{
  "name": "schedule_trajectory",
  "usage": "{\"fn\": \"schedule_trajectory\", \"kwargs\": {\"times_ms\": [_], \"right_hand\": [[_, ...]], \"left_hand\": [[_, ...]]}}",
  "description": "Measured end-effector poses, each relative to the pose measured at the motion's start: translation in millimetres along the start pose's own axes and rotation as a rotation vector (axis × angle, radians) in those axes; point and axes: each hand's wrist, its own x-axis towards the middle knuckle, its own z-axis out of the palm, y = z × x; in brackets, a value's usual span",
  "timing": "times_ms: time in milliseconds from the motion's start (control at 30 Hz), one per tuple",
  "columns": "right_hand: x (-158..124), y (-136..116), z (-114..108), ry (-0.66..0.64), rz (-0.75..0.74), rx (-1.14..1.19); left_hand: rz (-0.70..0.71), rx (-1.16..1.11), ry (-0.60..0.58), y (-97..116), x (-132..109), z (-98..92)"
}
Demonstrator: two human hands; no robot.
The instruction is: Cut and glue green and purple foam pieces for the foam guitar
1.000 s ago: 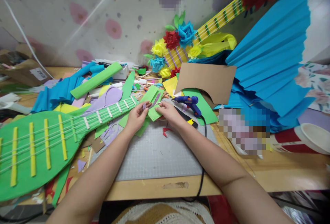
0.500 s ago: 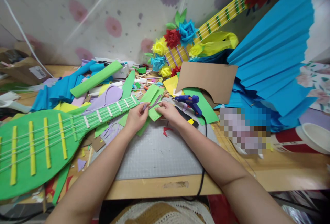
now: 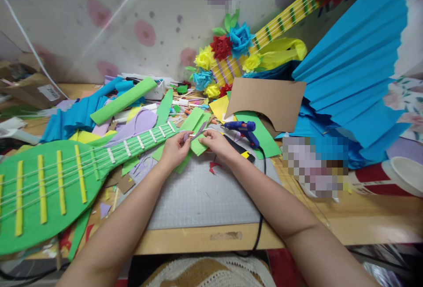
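Observation:
My left hand (image 3: 176, 149) is closed, with thumb and fingertips pinched on a thin grey-purple piece (image 3: 200, 130). This piece is narrow and slightly curved, slanting up to the right; I cannot make out its exact kind. My right hand (image 3: 215, 143) pinches a small piece of green crepe paper (image 3: 198, 147) just to the right of it. The two hands are close together over the far part of the grey cutting mat (image 3: 205, 203). More green paper (image 3: 191, 119) lies right behind the fingertips.
Left lies a green paper guitar (image 3: 49, 190). A blue glue gun (image 3: 243, 131) with a black cable and a black-and-yellow cutter (image 3: 238, 148) lie by my right hand. Behind stand cardboard (image 3: 267, 102), a flowered yellow guitar (image 3: 264, 35) and pleated blue paper (image 3: 357, 66). Scraps crowd the back.
Both hands keep almost the same place and grip. The view has shifted very slightly; nothing else has visibly moved.

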Motion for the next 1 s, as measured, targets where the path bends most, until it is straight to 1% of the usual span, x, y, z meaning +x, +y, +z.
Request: {"fn": "schedule_trajectory", "kwargs": {"times_ms": [267, 400, 500, 567, 667, 800, 1000], "right_hand": [[2.6, 3.4, 0.5, -0.001, -0.027, -0.019], [6.0, 6.9, 0.1, 0.005, -0.044, -0.006], [8.7, 7.6, 0.0, 0.03, -0.047, 0.044], [10.3, 7.8, 0.0, 0.055, -0.049, 0.116], [12.4, 8.8, 0.4, 0.09, -0.065, 0.186], [13.7, 10.5, 1.2, 0.076, -0.071, 0.227], [13.7, 7.4, -0.3, 0.058, -0.046, 0.239]], "left_hand": [[-0.011, -0.083, 0.008, -6.6, 0.7, 2.2], [-0.036, -0.247, -0.049, -6.4, 4.1, -0.2], [0.021, -0.358, -0.069, -6.8, 7.1, -2.4], [0.103, -0.348, -0.043, -8.1, 8.0, -2.7], [0.192, -0.258, -0.016, -9.9, 7.0, -0.2], [0.208, -0.163, -0.045, -10.1, 4.1, 6.9], [0.209, -0.145, 0.015, -9.5, 2.7, 9.4]]}}
